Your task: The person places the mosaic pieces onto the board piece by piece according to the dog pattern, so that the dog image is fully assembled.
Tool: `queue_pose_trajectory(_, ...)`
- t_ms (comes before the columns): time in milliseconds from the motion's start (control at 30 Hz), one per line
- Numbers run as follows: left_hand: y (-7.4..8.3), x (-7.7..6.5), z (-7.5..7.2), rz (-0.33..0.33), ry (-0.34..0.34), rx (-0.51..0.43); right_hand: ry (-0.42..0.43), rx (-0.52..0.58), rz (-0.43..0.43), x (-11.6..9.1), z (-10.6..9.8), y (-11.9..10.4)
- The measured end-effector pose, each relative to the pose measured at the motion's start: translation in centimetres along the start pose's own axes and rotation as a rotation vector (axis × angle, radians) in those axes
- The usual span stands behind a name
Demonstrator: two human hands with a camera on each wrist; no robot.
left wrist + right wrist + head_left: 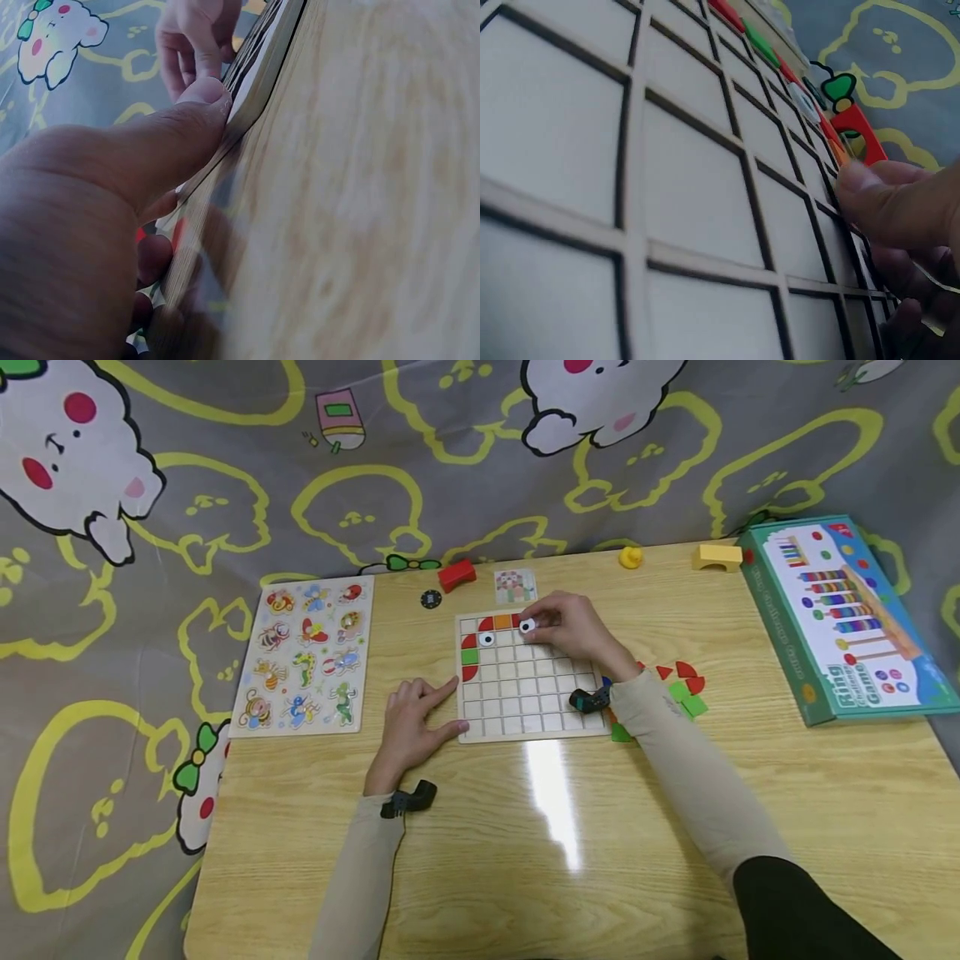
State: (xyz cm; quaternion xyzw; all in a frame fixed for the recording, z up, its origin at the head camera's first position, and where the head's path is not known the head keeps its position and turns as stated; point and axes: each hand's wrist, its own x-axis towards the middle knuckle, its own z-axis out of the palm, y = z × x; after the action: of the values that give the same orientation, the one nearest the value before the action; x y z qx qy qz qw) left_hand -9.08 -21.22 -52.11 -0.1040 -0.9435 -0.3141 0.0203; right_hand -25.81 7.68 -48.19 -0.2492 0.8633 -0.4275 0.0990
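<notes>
A wooden grid board (517,725) lies on the table. Along its upper left edge sit red, green and orange tiles, including a green square (469,656) and an orange square (502,622). One round white eye piece (487,639) lies in a cell. At the board's top edge my right hand (572,625) pinches a second white eye piece (527,626), beside a red tile; in the right wrist view the fingers hide that piece. My left hand (412,727) touches the board's left edge with thumb and forefinger spread; its thumb (187,124) rests against the board's side.
Loose red and green tiles (686,687) lie right of the board, partly behind my right forearm. An insect puzzle board (300,656) is at left. Behind stand a red block (457,575), black disc (431,599), picture card (515,586), yellow duck (631,557), yellow arch block (717,557) and boxed toy (847,618).
</notes>
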Motion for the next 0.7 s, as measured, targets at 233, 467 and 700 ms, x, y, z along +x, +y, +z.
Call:
queue_pose_trajectory(233, -0.23, -0.03, -0.02, 0.009, 0.006, 0.002, -0.047, -0.071, -0.03, 0.5, 0.6, -0.52)
queue_pose_trajectory(467, -0.11, -0.02, -0.09, 0.012, 0.013, -0.004, -0.016, -0.078, -0.032, 0.18, 0.45, -0.18)
queue_pose_trajectory(700, 0.02, -0.02, 0.04, 0.024, 0.028, 0.001, -0.031, -0.106, -0.05, -0.01, 0.46, -0.38)
